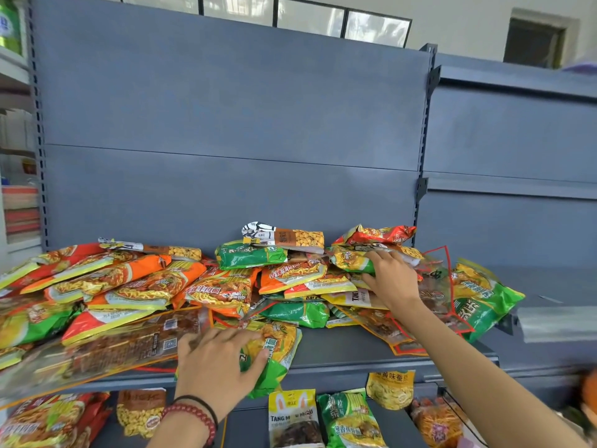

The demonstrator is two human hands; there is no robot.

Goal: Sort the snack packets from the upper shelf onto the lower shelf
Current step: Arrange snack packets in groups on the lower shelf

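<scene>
My left hand (219, 360) is down at the front edge of the upper shelf (349, 347), its fingers curled over the front packet (281, 344). This is a yellow-and-green one whose lower end hangs over the shelf lip. A red bead bracelet (193, 415) and a thin black band sit on that wrist.

My right hand (392, 279) reaches further back and to the right, into the heap. Its fingers lie over the end of the right packet (350, 261), also yellow and green, with the thumb tucked beneath, so it has that packet pinched. A red packet (378, 234) lies just above it, against the grey back panel (226, 124).

The rest of the pile (145, 286) spreads across the upper shelf from the left edge to past my right arm, mostly orange, red and green noodle packets lying flat and overlapping. A peanut packet (284, 237) rests on top near the middle, and a long clear packet (113, 347) with brown contents lies along the front, touching my left hand.

On the lower shelf (245, 428) a few packets stand upright — a yellow one (292, 415) beside a green one (349, 418), a bean packet (391, 388) further right and a second peanut bag (140, 412) to the left of my wrist.
</scene>
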